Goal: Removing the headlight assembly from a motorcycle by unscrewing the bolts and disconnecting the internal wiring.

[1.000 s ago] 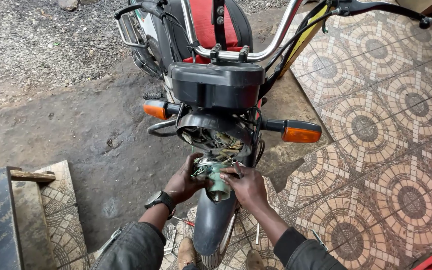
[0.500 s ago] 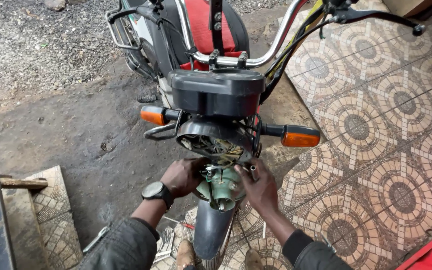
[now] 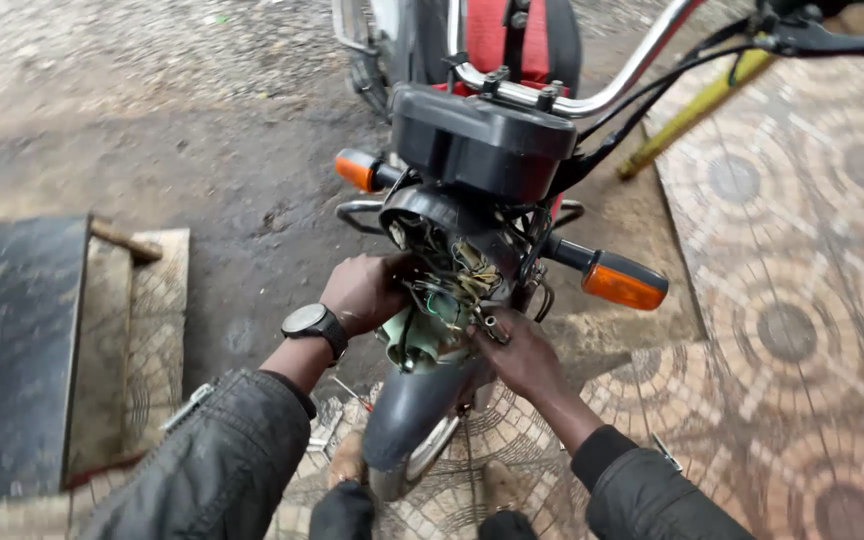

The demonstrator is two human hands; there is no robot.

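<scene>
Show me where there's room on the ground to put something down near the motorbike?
Bare dirt ground lies free between the dark slab and the front mudguard. Patterned tiles right of the orange indicator are free too. It is crowded at the open headlight shell, where left hand and right hand meet tangled wires.

A pale green headlight unit (image 3: 414,335) hangs tilted just below the motorcycle's open black headlight shell (image 3: 442,235), tethered by a tangle of coloured wires (image 3: 452,285) spilling from that shell.
</scene>
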